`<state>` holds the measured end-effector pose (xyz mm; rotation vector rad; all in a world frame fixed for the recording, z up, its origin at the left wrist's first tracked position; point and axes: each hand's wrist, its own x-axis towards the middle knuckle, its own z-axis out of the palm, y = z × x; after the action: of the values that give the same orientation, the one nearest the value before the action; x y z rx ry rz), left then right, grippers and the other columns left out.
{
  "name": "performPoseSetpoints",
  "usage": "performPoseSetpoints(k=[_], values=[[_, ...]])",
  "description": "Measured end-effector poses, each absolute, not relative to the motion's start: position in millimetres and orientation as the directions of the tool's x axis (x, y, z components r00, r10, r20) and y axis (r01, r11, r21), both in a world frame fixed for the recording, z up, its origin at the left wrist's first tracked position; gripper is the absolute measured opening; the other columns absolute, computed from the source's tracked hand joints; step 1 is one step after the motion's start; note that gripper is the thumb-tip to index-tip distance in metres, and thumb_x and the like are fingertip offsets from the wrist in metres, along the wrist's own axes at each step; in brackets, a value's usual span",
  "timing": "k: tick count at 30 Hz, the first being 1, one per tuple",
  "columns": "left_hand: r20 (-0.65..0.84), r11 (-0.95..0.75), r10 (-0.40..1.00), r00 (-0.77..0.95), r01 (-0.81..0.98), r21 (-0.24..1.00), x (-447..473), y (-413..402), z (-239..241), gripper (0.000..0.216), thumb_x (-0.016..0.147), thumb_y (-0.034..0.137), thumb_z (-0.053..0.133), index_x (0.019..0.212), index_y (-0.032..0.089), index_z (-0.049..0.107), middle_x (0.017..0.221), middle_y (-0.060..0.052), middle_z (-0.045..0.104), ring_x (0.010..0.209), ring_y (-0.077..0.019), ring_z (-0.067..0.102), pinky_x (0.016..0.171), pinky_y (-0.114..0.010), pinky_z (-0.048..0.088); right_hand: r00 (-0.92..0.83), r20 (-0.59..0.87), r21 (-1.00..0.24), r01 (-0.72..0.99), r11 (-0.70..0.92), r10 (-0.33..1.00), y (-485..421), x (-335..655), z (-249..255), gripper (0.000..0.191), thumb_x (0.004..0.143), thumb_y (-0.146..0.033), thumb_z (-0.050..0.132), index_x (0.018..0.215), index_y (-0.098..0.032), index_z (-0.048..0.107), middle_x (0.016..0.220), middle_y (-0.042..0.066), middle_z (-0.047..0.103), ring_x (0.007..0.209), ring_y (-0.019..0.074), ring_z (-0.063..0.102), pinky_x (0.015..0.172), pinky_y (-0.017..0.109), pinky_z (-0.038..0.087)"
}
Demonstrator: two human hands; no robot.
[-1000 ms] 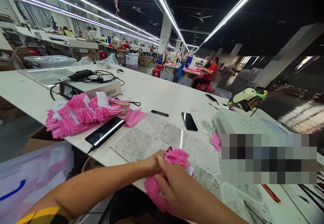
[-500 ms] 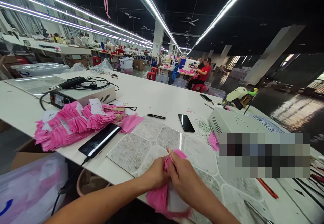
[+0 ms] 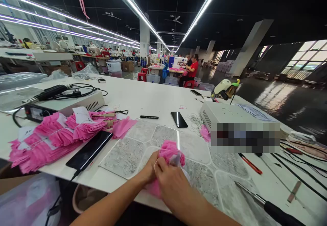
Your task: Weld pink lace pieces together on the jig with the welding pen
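A bundle of pink fabric pieces (image 3: pixel 170 150) is gathered in both hands above the near edge of the grey tile-patterned mat. My left hand (image 3: pixel 150 167) is closed around the bundle's left side. My right hand (image 3: pixel 176 188) lies across it from the right, its fingers bent and pressed together against the left hand. A thin pale strand shows by the right fingertips; how it runs round the cloth is hidden. More pink cloth hangs below, mostly covered by the right hand. A pale patch shows in the cloth's upper end.
To the left are tied stacks of pink fabric (image 3: pixel 51 137), a cabled phone (image 3: pixel 89 149) and a control box (image 3: pixel 66 105). Ahead lie a marker (image 3: pixel 149 117) and another phone (image 3: pixel 179 119). Rightward are a second box (image 3: pixel 230 112), a red cutter (image 3: pixel 250 163) and a black-handled pointed tool (image 3: pixel 265 202).
The bundle has turned in my hands, so its rounded pink end now faces up and away. My right hand has wrapped further over it. The view has swung to the right.
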<state>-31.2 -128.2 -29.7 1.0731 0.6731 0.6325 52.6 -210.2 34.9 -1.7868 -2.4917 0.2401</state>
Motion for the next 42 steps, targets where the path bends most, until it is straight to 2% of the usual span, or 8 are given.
performPoseSetpoints(k=[4,8,14,18,21,28,35,42], values=[[-0.209,0.345,0.786,0.582,-0.132,0.929,-41.0,-125.8,-24.8,0.030,0.052,0.019,0.083,0.062,0.015,0.055,0.063,0.003,0.052,0.066,-0.0140,0.047,0.065,-0.027,0.040,-0.371,0.178,-0.229,0.885,0.405,0.912,-233.1,79.9,8.1,0.043,0.083,-0.005,0.039,0.122,-0.009,0.058,0.100,0.015,0.064,0.076,0.0205,0.063,0.065,0.032,0.050],[-0.232,0.381,0.780,0.581,-0.147,0.913,-46.2,-127.7,-18.8,0.047,0.052,0.039,0.087,0.082,0.013,0.062,0.078,-0.003,0.063,0.075,-0.0190,0.058,0.073,-0.033,0.047,-0.195,0.231,-0.479,0.830,0.286,0.953,-241.1,112.7,3.9,0.035,0.096,-0.024,0.031,0.099,-0.017,0.065,0.086,0.009,0.064,0.073,0.0169,0.062,0.066,0.030,0.048],[-0.185,0.309,0.819,0.543,-0.145,0.940,-41.7,-135.8,-13.8,0.048,0.056,0.045,0.086,0.079,0.014,0.058,0.077,-0.003,0.063,0.074,-0.0193,0.060,0.069,-0.031,0.048,0.276,-0.015,-0.829,0.534,-0.166,0.961,-226.7,137.5,0.9,0.043,0.081,-0.059,0.056,0.093,-0.018,0.057,0.077,0.003,0.063,0.054,0.0131,0.054,0.056,0.029,0.043],[-0.138,0.263,0.785,0.603,-0.122,0.957,-38.4,-140.9,-12.1,0.043,0.061,0.045,0.084,0.084,0.015,0.063,0.078,-0.003,0.065,0.074,-0.0196,0.061,0.069,-0.032,0.050,0.047,-0.187,-0.965,0.176,-0.192,0.981,-216.5,139.1,-5.5,0.057,0.069,-0.057,0.070,0.109,-0.017,0.061,0.105,0.009,0.068,0.089,0.0225,0.065,0.075,0.032,0.050],[-0.140,0.302,0.758,0.637,-0.152,0.941,-34.9,-142.3,-14.5,0.045,0.062,0.044,0.084,0.091,0.016,0.066,0.086,-0.005,0.068,0.078,-0.0212,0.063,0.072,-0.033,0.052,-0.111,-0.238,-0.965,-0.083,-0.248,0.965,-209.6,134.9,-7.8,0.054,0.060,-0.044,0.080,0.105,-0.017,0.066,0.099,0.007,0.072,0.093,0.0236,0.065,0.081,0.033,0.050],[-0.175,0.439,0.739,0.651,-0.269,0.857,-25.0,-140.2,-23.9,0.055,0.067,0.045,0.082,0.107,0.012,0.064,0.096,-0.012,0.071,0.088,-0.0262,0.068,0.081,-0.038,0.054,0.139,-0.351,-0.890,-0.357,-0.283,0.926,-203.8,117.3,-17.1,0.032,0.055,-0.034,0.076,0.078,-0.014,0.068,0.067,0.004,0.069,0.059,0.0165,0.061,0.061,0.029,0.048],[-0.088,0.285,0.881,0.465,-0.374,0.883,-19.6,-146.0,-26.4,0.081,0.068,0.053,0.079,0.136,0.021,0.050,0.128,-0.013,0.061,0.118,-0.0311,0.058,0.096,-0.041,0.049,0.202,-0.441,-0.792,-0.546,-0.273,0.874,-220.1,112.8,-21.8,0.044,0.049,-0.034,0.081,0.086,-0.012,0.069,0.068,0.007,0.071,0.064,0.0225,0.066,0.061,0.032,0.052],[-0.084,0.319,0.859,0.505,-0.400,0.859,-10.5,-142.9,-29.8,0.073,0.070,0.064,0.070,0.129,0.022,0.060,0.125,-0.010,0.065,0.120,-0.0316,0.057,0.103,-0.044,0.044,0.173,-0.472,-0.686,-0.687,-0.237,0.864,-223.5,114.1,-22.1,0.060,0.050,-0.036,0.084,0.102,-0.010,0.068,0.086,0.011,0.075,0.083,0.0285,0.070,0.077,0.039,0.056]])
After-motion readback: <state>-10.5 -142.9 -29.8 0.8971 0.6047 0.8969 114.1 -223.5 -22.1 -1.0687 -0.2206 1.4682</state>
